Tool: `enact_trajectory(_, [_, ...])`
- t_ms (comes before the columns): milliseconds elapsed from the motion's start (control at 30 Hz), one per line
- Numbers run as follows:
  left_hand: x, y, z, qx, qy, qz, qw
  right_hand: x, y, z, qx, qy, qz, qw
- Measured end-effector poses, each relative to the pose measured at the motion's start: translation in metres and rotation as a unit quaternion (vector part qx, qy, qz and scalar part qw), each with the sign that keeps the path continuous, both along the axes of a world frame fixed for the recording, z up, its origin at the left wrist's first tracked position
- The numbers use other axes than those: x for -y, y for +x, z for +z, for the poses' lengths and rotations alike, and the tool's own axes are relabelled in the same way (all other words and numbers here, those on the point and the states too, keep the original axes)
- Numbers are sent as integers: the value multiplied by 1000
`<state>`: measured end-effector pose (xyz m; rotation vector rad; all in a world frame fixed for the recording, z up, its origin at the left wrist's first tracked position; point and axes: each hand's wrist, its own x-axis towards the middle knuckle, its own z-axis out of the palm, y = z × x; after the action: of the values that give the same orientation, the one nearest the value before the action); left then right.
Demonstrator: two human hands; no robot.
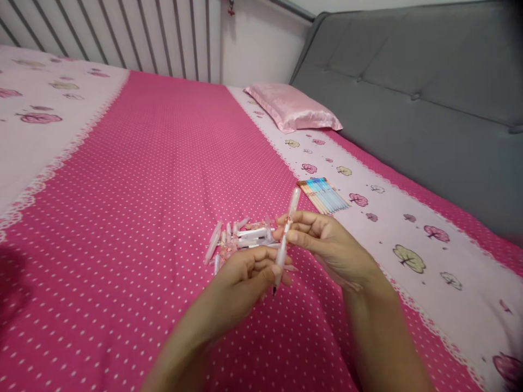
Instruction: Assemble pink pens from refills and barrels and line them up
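Observation:
A white pen [291, 209] stands nearly upright between my hands, tip down, above the pink dotted bedsheet [155, 179]. My right hand [327, 242] pinches its middle with the fingertips. My left hand [249, 272] grips its lower end near the dark tip. Just beyond my hands lies a small heap of white pen parts and caps [241, 237] on the sheet.
A bundle of blue and orange refills or pens [324, 195] lies on the white tree-patterned border to the right. A pink pillow [292, 106] rests by the grey padded headboard [429, 92]. A striped wall runs along the far side.

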<state>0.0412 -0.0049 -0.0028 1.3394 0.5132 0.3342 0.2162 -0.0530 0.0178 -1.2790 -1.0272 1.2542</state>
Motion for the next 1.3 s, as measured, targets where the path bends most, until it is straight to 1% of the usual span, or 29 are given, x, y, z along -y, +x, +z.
enact_trajectory(133, [0,1,-2,18,-22,10,1000,0,-1,1,7,4,10,1000])
enact_trajectory(267, [1,4,-3,17,-39,38,998,0,-2,1,10,-1,-4,1000])
enact_trajectory(400, [2,6,0,2,-36,70,997,-1,-5,1,12,3,-18,1000])
enact_trajectory(500, [2,6,1,-9,-31,73,997,-2,-8,2,24,-5,-24,999])
enact_trajectory(600, [1,6,0,-11,-31,68,997,-2,-10,2,34,-10,-26,999])
enact_trajectory(733, [1,5,-3,13,-26,50,998,-1,-10,3,26,-12,-3,1000])
enact_trajectory(833, [1,3,-4,25,-14,24,999,1,-7,5,-15,-9,34,999])
enact_trajectory(967, [1,-2,-4,8,25,-8,1000,2,-2,9,-78,-7,80,994])
enact_trajectory(1133, [1,-3,-5,-5,50,-14,999,1,-2,8,-102,-26,67,992])
enact_trajectory(1300, [1,0,-5,13,27,-13,999,0,-2,4,-90,-27,46,994])
